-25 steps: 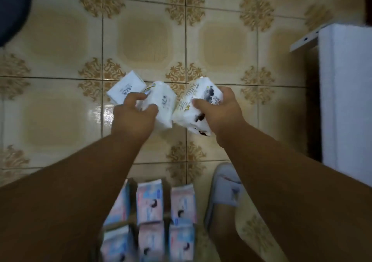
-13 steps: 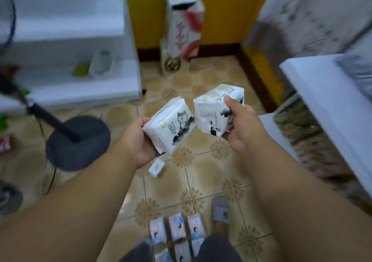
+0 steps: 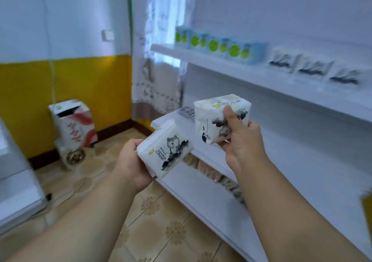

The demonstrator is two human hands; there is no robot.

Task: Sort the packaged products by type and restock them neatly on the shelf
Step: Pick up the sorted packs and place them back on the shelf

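Soft white pkts (image 3: 165, 148) (image 3: 220, 118), L grip (image 3: 130, 161), R grip (image 3: 239, 140)

Shelf packs (image 3: 314, 68) blurred; left hand's fingers hidden behind pack (image 3: 166, 148).

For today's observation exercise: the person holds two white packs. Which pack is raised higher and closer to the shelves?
The pack in the right hand, gripped with the thumb across its printed front. The left hand's pack sits lower, cat picture facing up.
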